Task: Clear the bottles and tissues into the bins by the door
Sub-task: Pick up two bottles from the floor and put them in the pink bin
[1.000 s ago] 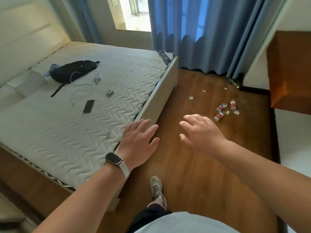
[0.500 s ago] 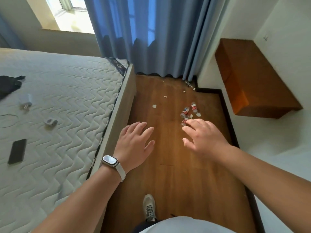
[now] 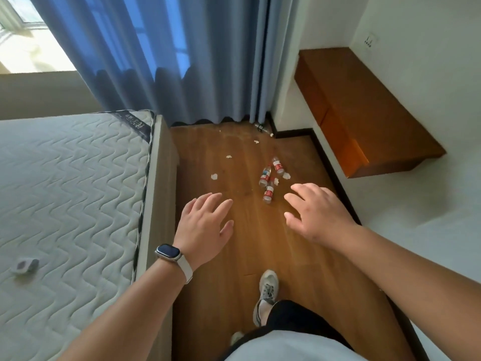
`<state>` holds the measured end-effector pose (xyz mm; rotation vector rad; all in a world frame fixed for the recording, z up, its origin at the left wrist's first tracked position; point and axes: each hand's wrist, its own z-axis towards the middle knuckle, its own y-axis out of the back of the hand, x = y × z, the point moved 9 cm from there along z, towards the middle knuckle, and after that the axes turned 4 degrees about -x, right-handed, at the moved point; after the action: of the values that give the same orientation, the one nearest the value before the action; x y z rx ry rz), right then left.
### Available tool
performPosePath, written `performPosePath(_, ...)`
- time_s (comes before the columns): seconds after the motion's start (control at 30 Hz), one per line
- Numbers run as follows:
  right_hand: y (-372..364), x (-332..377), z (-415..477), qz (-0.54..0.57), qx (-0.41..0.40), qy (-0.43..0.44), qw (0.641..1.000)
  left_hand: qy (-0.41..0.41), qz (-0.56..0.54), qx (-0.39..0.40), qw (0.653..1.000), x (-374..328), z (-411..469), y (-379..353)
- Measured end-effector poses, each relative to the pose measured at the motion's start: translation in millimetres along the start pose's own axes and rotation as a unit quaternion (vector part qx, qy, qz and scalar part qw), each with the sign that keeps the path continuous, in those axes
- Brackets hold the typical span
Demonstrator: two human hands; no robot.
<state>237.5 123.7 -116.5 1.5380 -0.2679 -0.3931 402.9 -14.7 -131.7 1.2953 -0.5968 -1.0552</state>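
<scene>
A person's left hand (image 3: 205, 225) and right hand (image 3: 317, 212), fingers spread and holding nothing, hover above a wooden floor (image 3: 260, 246). Three red-labelled bottles (image 3: 265, 175) lie beyond them among crumpled tissues (image 3: 214, 176), right of the bed (image 3: 78, 191). The bottles' contents cannot be made out.

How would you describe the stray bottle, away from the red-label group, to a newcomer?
Follow the hem of the blue curtain right to the room corner. The stray bottle lies there on the wooden floor beside the dark skirting. Unlike the three red-labelled bottles mid-floor, it shows no red label.
</scene>
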Motion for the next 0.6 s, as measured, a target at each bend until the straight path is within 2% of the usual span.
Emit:
performPosePath(0.37,-68.7,-79.5,151.0,0.058,0.061,-0.024,0.996,-0.01,0.031,0.05,0.998,33.8,161.3,-52.1)
performPosePath(0.6,-78.6,-140.7,234.5,0.055,0.079,-0.037,0.995,-0.047,0.063,0.064,0.995,40.8,275.1,-75.3)
